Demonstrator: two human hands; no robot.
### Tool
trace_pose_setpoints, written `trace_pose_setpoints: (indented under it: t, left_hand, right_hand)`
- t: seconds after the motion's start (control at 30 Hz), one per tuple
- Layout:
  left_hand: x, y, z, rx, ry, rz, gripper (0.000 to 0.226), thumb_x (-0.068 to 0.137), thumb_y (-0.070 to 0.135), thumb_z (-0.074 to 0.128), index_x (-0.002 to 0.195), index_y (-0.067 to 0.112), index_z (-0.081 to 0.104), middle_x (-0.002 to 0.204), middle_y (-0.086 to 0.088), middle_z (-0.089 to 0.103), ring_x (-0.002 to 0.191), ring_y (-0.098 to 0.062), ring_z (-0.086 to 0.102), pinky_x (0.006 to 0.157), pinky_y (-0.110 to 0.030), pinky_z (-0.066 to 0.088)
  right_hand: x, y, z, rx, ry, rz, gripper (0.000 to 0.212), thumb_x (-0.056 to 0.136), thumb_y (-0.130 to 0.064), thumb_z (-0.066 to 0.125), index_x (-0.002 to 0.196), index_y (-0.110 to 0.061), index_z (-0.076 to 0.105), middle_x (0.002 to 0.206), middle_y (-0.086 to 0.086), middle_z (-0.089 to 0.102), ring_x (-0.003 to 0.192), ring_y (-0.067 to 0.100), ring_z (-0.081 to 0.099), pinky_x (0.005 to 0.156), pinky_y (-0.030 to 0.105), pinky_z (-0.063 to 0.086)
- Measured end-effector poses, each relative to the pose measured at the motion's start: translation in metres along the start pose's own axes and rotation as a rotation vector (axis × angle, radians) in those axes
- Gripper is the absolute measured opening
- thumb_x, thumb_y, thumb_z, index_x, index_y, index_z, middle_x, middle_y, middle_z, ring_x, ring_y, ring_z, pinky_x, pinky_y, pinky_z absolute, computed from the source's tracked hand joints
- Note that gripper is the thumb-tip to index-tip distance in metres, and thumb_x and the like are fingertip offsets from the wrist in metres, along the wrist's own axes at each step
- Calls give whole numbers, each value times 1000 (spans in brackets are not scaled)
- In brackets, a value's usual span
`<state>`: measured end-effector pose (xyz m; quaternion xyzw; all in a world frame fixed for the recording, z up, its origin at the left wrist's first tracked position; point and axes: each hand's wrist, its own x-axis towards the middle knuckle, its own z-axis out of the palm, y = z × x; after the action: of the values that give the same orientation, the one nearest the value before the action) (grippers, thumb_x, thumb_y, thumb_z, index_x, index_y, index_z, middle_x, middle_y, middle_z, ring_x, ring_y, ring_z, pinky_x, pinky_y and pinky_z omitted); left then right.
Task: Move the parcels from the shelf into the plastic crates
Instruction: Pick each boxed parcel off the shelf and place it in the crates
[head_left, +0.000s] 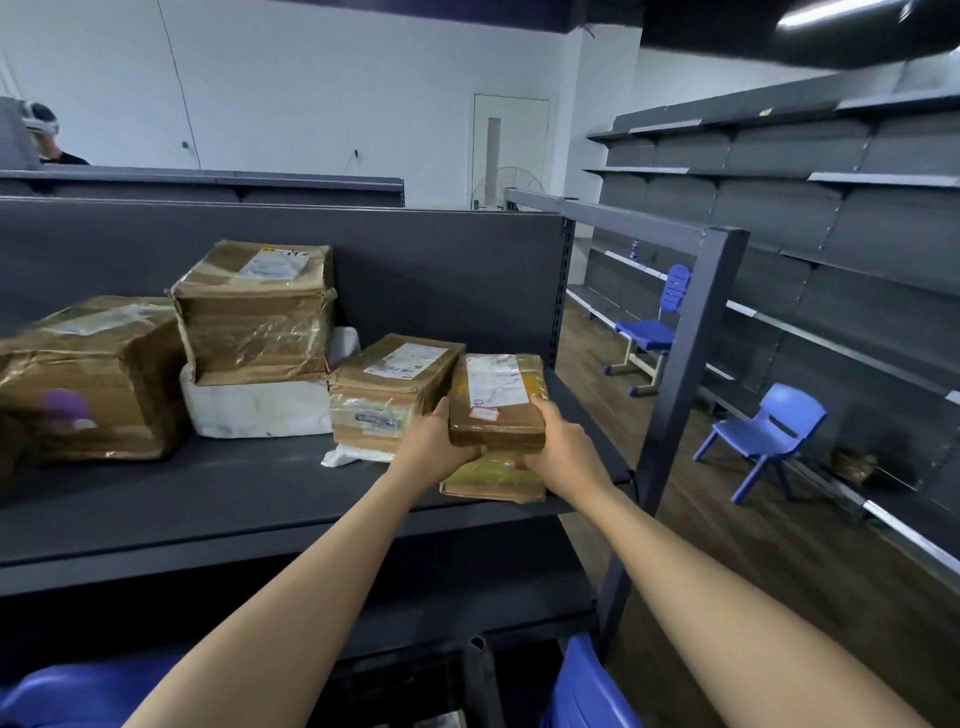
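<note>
Cardboard stock on dark grey metal shelf, count as seen:

Item 1 – small flat brown taped parcel w/ white label. Gripped at both near corners: left hand on its left side, right hand on its right, fingers of each curled under the near edge, thumbs up the sides. Near end appears raised off item 2; lift judged just begun.

Item 2 – flat yellowish padded parcel, directly beneath item 1, at shelf's front right.

Item 3 – mid-size brown box w/ barcode label, just left of item 1, resting on a thin white packet.

Item 4 – tall brown taped box, stacked on white foam-like block.

Item 5 – large brown box, far left, partly blurred.

Crates: blue plastic shapes glimpsed at bottom, below shelf; whether they are the crates, and what they hold, can't be told.

Status: no parcel seen delivered. At least six left on shelf incl. the one in hand. Task judged early or mid, not near done.
</note>
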<state>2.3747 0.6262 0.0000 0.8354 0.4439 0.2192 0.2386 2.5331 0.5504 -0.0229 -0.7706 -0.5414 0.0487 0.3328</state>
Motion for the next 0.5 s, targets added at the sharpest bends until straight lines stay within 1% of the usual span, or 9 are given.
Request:
trace_pose_setpoints:
  t: [0.1,0.2,0.23,0.27,0.3,0.33,0.37,0.43,0.5]
  left_hand:
    - [-5,3,-2,-101,-2,-12,69,85,33,69,141,7,37,133,-6,56,124,-25,50,86,-23,37]
    - [-9,-1,-3,-186,-17,-49,82,85,46,65,147,6,29,144,-5,46,131,-23,44,96,-27,38]
    - [-10,-1,-4,-215,-15,-65,84,84,50,64,147,6,29,145,-4,45,130,-22,45,98,-28,39]
    - [-12,-2,-4,-260,-10,-87,81,84,51,62,146,7,33,141,-4,49,127,-22,48,96,-28,42]
    - [-14,-1,-5,-330,3,-106,73,85,51,62,140,7,41,132,-4,55,121,-22,52,91,-26,44]
    - [-16,-2,-6,-450,8,-143,65,85,49,62,134,9,48,122,-2,59,113,-20,57,85,-24,46]
    - [-18,-3,-7,-609,-7,-198,60,85,48,63,130,10,51,115,1,61,106,-17,59,82,-23,46]
    - [-24,-7,-8,-885,-102,-284,66,79,53,67,130,13,53,114,3,67,102,-14,63,85,-26,48]
    - [-33,-7,-8,-976,-223,-292,68,73,60,69,127,20,57,112,2,71,104,-17,67,87,-31,52]
  right_hand:
    - [-7,3,1,51,38,1,89,74,-24,81,147,-21,29,122,4,64,111,22,61,92,35,51]
    - [-18,5,0,77,90,-30,87,75,-23,80,147,-23,30,121,2,65,111,19,61,92,32,52]
    - [-22,5,-3,87,107,-47,87,76,-22,80,147,-23,29,122,2,64,111,18,61,92,31,52]
    - [-27,5,-6,101,121,-63,87,76,-22,79,148,-23,29,123,2,64,112,16,61,92,29,52]
    - [-32,5,-10,115,134,-80,87,76,-23,79,148,-23,29,124,2,64,112,15,60,92,27,51]
    - [-37,5,-14,132,144,-92,87,76,-23,80,147,-24,30,125,1,63,112,14,60,93,24,49]
    - [-43,5,-18,153,153,-103,87,75,-23,80,147,-25,30,125,0,62,112,12,59,93,22,47]
    - [-55,3,-26,200,158,-122,88,75,-25,81,147,-30,30,125,-2,62,112,8,58,94,17,44]
    - [-68,1,-32,227,150,-161,89,74,-24,80,147,-33,29,127,-4,61,111,3,56,94,14,44]
